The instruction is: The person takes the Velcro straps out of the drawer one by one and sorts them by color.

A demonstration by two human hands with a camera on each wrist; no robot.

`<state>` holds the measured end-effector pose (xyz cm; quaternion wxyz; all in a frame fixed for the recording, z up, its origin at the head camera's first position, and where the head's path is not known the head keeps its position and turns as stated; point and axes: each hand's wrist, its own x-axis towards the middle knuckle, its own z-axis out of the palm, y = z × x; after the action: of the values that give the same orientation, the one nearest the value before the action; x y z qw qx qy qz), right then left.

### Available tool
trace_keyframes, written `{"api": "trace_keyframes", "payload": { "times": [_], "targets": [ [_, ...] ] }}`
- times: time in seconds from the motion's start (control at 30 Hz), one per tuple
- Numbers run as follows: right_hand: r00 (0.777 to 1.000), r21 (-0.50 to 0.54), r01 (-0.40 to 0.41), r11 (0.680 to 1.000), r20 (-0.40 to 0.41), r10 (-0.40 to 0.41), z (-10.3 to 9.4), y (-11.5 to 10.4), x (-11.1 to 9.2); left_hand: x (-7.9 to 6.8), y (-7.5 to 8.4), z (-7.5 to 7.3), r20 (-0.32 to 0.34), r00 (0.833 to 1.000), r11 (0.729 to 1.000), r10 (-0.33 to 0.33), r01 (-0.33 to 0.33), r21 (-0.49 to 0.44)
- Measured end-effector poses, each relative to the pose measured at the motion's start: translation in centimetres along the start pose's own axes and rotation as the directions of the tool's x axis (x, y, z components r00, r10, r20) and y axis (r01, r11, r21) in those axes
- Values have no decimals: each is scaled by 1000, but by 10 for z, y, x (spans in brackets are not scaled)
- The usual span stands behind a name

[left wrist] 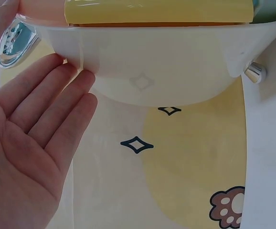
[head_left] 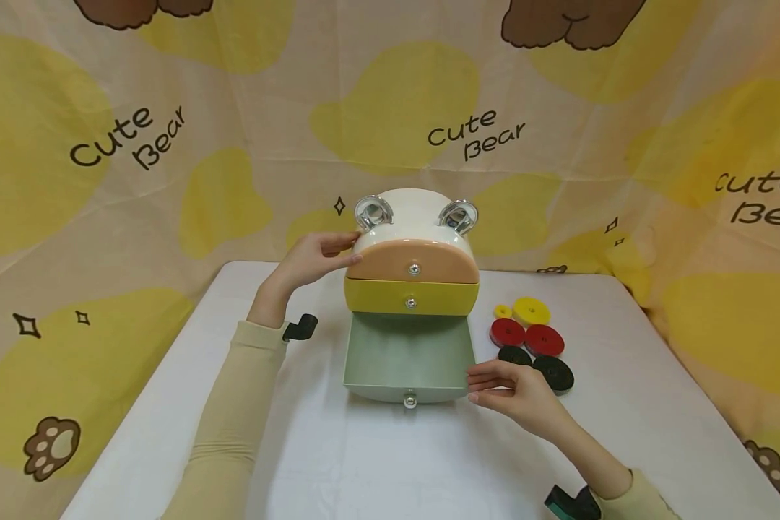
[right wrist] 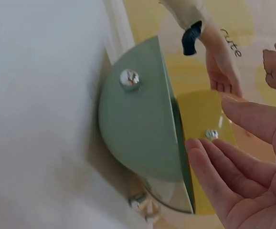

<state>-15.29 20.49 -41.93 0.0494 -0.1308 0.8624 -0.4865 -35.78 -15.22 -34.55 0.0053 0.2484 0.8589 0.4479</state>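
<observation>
A small drawer cabinet with a white shell and two silver ears stands on the table. Its peach top drawer and yellow middle drawer are closed. The green bottom drawer is pulled out, and nothing lies in its visible inside. At the cabinet's upper left side, my left hand rests with extended fingers, also seen in the left wrist view. My right hand is at the green drawer's front right corner, its fingers loosely bent and not around anything; whether they touch the drawer I cannot tell.
Right of the cabinet lie round flat discs with small centre holes: yellow discs, red discs and black discs. The white table meets a patterned cloth backdrop behind. Small silver feet stick out under the cabinet.
</observation>
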Motion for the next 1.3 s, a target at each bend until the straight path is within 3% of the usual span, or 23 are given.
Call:
{"api": "trace_keyframes", "payload": {
  "times": [0.27,0.73,1.3],
  "targets": [
    [997,48,20,999,72,-23,27,-6,6,1,-2,0,-1,1000,1000,8,-8,-2],
    [988,-2,68,998,142,-67,68,-1,20,2,-1,0,-10,1000,1000,12,-12,-15],
    [998,-23,7,1000,57,-6,90,13,27,3,-4,0,-4,1000,1000,3,-4,-15]
  ]
}}
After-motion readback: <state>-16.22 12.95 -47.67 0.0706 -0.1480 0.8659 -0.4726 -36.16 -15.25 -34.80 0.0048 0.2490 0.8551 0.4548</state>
